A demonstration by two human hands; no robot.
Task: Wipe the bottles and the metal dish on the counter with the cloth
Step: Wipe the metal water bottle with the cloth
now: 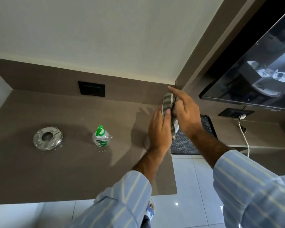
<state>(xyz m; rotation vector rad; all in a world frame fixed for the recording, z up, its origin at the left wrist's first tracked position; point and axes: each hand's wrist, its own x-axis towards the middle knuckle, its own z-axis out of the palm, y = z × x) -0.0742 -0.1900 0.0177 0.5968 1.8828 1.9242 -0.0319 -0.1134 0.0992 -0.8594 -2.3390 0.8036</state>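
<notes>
A striped green and grey cloth (168, 102) is bunched between both hands, raised above the right end of the brown counter (56, 170). My left hand (160, 129) grips its lower part with the thumb pressed on it. My right hand (185, 111) holds it from the right, index finger stretched out. Whether anything is wrapped inside the cloth is hidden. A clear bottle with a green cap (101, 136) stands on the counter to the left of my hands. Further left lies a round metal dish (48, 138).
A black socket plate (91, 88) sits in the brown backsplash. A dark mesh tray (187, 142) rests on a lower surface at right, beside a second socket (235, 112) with a white cable. A wall-mounted screen (257, 79) hangs at upper right. Tiled floor lies below.
</notes>
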